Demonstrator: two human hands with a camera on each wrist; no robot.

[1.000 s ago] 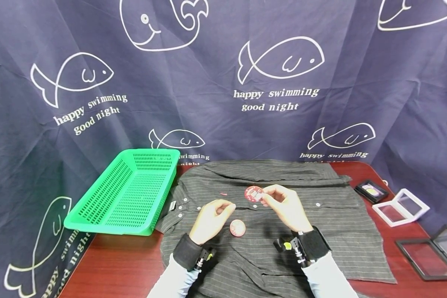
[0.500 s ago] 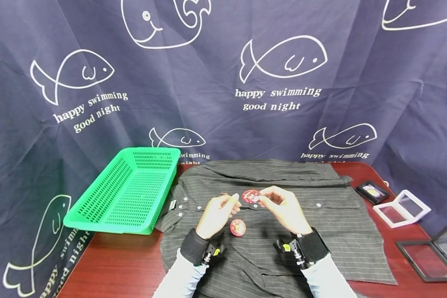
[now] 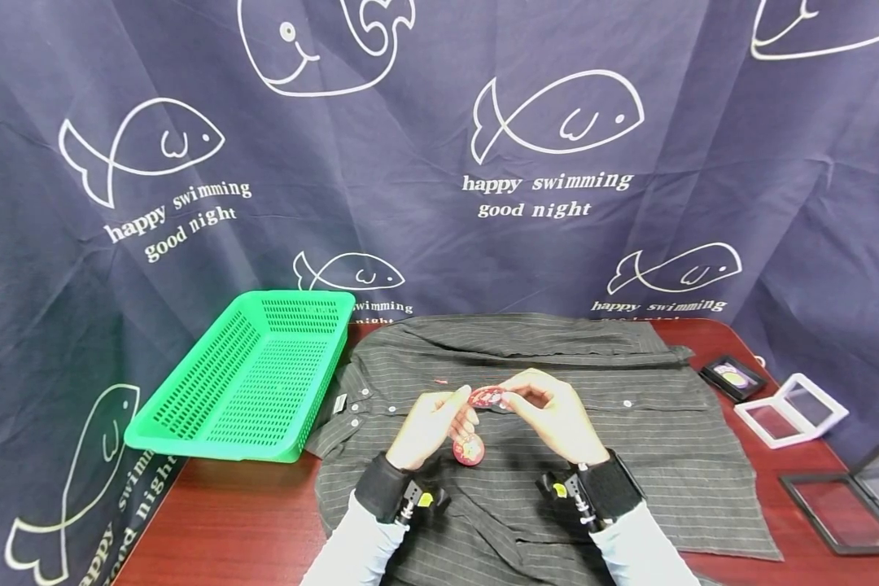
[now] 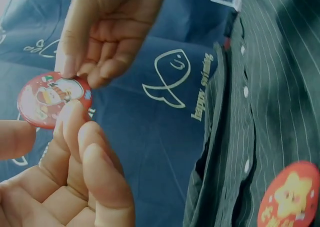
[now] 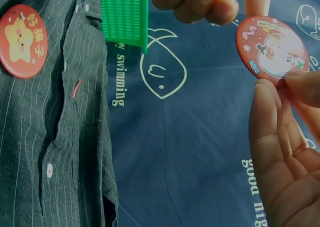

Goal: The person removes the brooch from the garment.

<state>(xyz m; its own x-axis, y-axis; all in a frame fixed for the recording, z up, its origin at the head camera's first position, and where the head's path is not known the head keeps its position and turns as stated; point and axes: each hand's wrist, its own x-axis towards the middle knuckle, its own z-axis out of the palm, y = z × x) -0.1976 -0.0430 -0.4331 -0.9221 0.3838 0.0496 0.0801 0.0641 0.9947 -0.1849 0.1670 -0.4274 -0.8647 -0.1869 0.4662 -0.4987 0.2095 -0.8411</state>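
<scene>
Held item: I see a red cartoon badge (image 3: pixel 487 396) lifted clear of the striped shirt (image 3: pixel 630 431), above its chest area.
Right hand (image 3: pixel 553 415): its fingers pinch the badge's right edge; the right wrist view confirms the grip.
Left hand (image 3: pixel 430 419): fingers curled, fingertips (image 4: pixel 70 112) on the badge's left edge, sharing the hold.
Second badge (image 3: pixel 469 449): a red star badge lies on the shirt front just below the hands; pinned or only resting, I cannot tell from these views.
Progress: I judge one badge is in place on the shirt and the held one is not yet fixed.
Surroundings: green basket (image 3: pixel 190 423) left of the shirt; open display cases (image 3: pixel 787 411) well apart on the right.
</scene>
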